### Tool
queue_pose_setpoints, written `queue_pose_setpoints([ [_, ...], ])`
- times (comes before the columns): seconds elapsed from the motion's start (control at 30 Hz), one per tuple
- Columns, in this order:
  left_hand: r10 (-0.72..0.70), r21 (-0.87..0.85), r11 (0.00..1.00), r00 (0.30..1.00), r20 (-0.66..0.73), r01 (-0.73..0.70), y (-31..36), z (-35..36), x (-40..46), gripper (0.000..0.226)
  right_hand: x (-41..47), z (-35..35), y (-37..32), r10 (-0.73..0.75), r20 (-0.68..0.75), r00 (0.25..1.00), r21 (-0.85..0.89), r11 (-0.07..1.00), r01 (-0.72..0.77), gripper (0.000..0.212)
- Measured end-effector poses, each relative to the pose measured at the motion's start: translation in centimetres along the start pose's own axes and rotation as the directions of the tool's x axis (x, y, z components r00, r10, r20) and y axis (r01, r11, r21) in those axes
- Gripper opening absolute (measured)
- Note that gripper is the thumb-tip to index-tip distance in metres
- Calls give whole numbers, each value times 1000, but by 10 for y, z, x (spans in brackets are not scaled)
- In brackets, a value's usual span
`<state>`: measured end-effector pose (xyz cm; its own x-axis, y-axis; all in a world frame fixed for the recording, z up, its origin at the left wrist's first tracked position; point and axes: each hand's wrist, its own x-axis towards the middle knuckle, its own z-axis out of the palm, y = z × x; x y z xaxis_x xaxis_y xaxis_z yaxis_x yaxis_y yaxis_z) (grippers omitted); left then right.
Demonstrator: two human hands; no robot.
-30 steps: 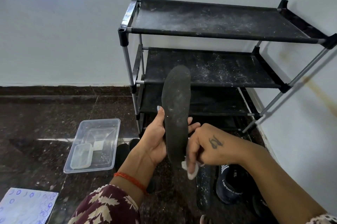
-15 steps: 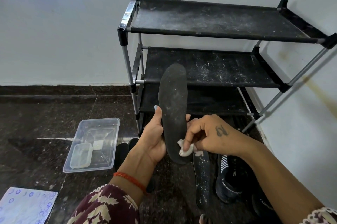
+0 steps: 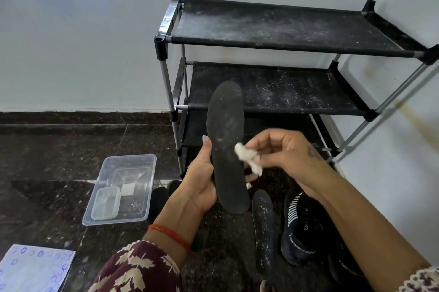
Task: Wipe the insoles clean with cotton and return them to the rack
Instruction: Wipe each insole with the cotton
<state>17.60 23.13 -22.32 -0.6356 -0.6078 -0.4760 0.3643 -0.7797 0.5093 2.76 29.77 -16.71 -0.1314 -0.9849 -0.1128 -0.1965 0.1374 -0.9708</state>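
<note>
A dark grey insole (image 3: pixel 225 139) stands upright in front of the rack, gripped at its lower half by my left hand (image 3: pixel 199 182). My right hand (image 3: pixel 282 151) pinches a white cotton wad (image 3: pixel 247 156) at the insole's right edge, about mid-length. A second insole (image 3: pixel 263 225), speckled with white dust, lies flat on the floor below. The black three-shelf rack (image 3: pixel 273 27) stands against the wall behind, its shelves dusty and bare.
A clear plastic tub (image 3: pixel 140 184) with a small container inside sits on the dark floor to the left. A black shoe with white stripes (image 3: pixel 301 227) lies at the right of the floor insole. A patterned white sheet (image 3: pixel 35 268) lies at bottom left.
My right hand has carried the cotton from the insole's heel end up to its middle. The insole has turned its flat face more toward me.
</note>
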Motion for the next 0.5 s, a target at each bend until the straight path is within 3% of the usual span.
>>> queue_pose_setpoints([
  [0.07,-11,12,1000,999,40,11,-1,-2,0,64,5,1,6,-31,-180,983,-52,998,22,31],
  [0.13,-22,7,1000,998,65,22,-2,-2,1,60,7,5,9,-98,-218,971,-165,984,63,31],
  [0.23,-33,7,999,996,78,33,-3,0,-2,56,3,24,13,-266,-114,957,-332,918,216,31],
  [0.33,-56,24,998,998,33,55,-4,-1,-2,59,4,41,23,-399,57,915,-596,722,352,28],
  [0.5,-71,75,995,997,11,70,-5,-1,-3,62,12,40,30,-406,-19,914,-638,709,302,23],
])
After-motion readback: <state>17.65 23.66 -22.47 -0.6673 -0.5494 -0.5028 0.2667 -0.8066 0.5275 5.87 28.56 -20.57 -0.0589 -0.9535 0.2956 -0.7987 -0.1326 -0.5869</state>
